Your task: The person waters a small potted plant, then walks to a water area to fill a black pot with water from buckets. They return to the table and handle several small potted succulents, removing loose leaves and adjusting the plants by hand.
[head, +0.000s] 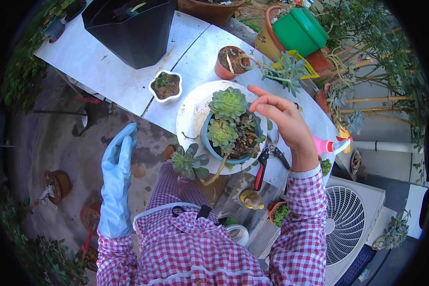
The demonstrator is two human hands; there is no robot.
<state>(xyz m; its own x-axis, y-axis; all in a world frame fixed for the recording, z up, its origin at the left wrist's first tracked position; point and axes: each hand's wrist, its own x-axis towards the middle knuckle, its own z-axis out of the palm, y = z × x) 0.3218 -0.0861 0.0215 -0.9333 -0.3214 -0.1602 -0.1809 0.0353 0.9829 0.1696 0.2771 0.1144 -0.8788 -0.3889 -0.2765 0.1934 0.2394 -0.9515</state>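
Observation:
A blue pot of rosette succulents sits on a round white disc at the table's near edge. One long stem hangs over the rim and ends in a darker rosette. My bare right hand hovers at the pot's right, its fingers loosely curled and apart, holding nothing. Below it, red-and-black pruning shears lie partly on the disc's right edge. Off the table to the left, my left hand wears a light-blue rubber glove. It is empty, with fingers extended.
A white star-shaped pot, a small terracotta-coloured pot with a leaning succulent and a large black planter stand on the white table. A pink spray bottle is at the right, near an air-conditioner unit. A yellow-labelled bottle lies below.

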